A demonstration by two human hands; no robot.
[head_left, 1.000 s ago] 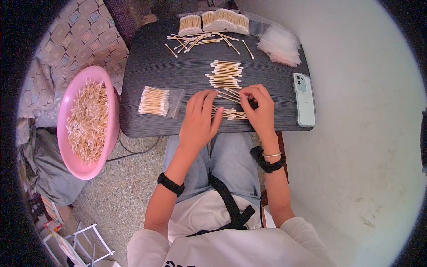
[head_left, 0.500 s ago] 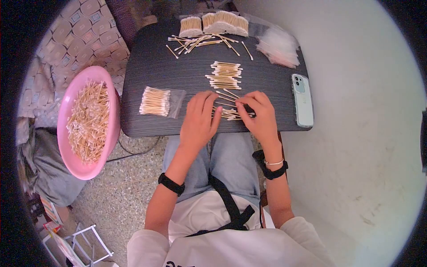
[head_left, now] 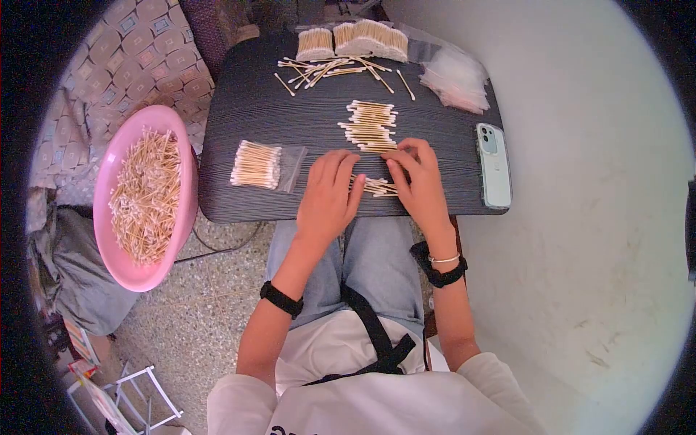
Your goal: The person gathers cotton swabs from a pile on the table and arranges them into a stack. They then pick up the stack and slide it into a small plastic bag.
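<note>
A row of wooden cotton swabs lies side by side on the dark table before me. At its near end, my right hand has its thumb and index fingertips closed together on the end of a swab, most of it hidden. My left hand rests opposite, fingers stretched towards the row's left end and thumb apart. Between my hands lies a small loose heap of cotton swabs, partly covered by the left thumb. A bundle of swabs sits in a clear plastic bag to the left.
Packed swab bundles stand at the far edge, with scattered swabs before them. Clear bags are stacked far right, above a phone. A pink basin full of swabs stands left of the table; a wall rises right.
Loose swabs between my hands have moved up against the near end of the row. My right hand has shifted slightly up and left; my left hand has barely moved.
</note>
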